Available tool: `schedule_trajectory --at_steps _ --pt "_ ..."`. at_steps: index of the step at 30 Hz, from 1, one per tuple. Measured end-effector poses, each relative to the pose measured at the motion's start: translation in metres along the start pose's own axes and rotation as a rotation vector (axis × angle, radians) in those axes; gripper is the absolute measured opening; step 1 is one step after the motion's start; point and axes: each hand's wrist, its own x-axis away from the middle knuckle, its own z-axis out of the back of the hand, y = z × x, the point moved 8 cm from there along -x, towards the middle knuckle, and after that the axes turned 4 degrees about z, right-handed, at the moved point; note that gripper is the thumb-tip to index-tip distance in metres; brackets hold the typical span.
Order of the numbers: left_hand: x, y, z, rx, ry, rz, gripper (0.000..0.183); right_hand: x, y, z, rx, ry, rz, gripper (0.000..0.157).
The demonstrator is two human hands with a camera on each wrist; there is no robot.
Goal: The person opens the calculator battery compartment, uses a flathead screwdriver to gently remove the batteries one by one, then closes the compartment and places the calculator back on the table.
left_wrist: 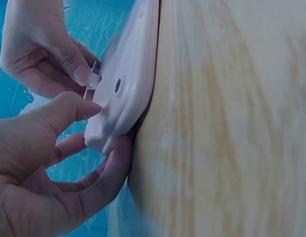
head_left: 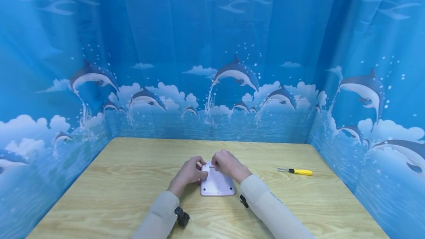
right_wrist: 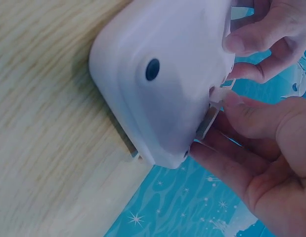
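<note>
A pale pink flat device (head_left: 217, 183), shaped like a desk calculator lying back side up, has dark round feet (right_wrist: 153, 69) at its corners. My left hand (head_left: 192, 170) grips its far left corner, thumb on the upper face and fingers curled beneath the edge. At the far edge, my right hand (head_left: 228, 163) pinches a small white piece (right_wrist: 220, 95) between thumb and fingers. This piece sits at a slot in the device, beside a thin raised plate (right_wrist: 208, 122). In the left wrist view the fingers partly hide the slot.
A screwdriver (head_left: 300, 172) with a yellow and black handle lies to the right on the wooden table (head_left: 139, 202). Blue dolphin-print curtains (head_left: 186, 47) close off the table's back and both sides.
</note>
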Motion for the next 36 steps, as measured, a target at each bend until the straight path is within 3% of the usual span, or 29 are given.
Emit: schedule_trajectory --at_steps 7,15,36 --pt "0.000 0.001 0.000 -0.001 -0.011 -0.012 0.026 -0.001 0.000 -0.003 -0.010 -0.068 -0.034 0.028" --pt "0.000 0.000 0.000 0.004 -0.011 -0.005 0.026 -0.001 0.000 -0.004 -0.004 -0.141 -0.031 0.031" --pt "-0.002 -0.001 0.000 -0.002 -0.006 -0.010 0.026 0.002 0.006 0.007 0.008 -0.189 -0.026 0.034"
